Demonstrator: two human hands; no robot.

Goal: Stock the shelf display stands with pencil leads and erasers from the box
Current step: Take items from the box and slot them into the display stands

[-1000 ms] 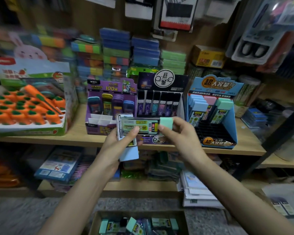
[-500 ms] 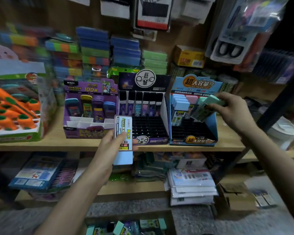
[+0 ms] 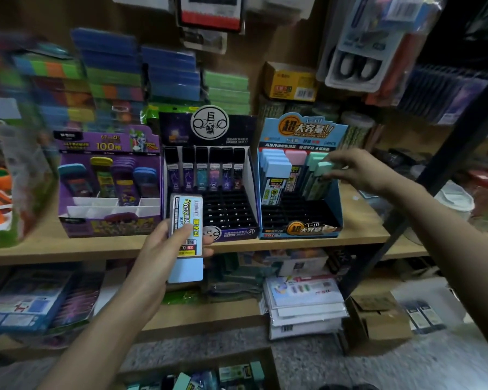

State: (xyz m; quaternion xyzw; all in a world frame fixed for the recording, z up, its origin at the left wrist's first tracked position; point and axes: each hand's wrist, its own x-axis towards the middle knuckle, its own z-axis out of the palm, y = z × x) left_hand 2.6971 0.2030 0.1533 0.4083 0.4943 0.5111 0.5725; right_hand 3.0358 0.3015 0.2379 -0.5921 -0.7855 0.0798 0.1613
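A box (image 3: pixel 197 375) of stock sits on the floor below. The left hand (image 3: pixel 164 249), fingers closed around a blue lead case (image 3: pixel 186 237) held upright, waits before the wooden shelf (image 3: pixel 68 249). Farther back, the right hand (image 3: pixel 361 171) pinches a mint-capped lead case (image 3: pixel 320 178), its long axis tilted down-left into the blue display stand (image 3: pixel 337 192).

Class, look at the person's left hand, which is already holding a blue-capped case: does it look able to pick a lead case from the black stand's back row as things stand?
Probably not. The left hand is wrapped around the blue-capped case, so no fingers are free, though nothing blocks the black stand just behind it.
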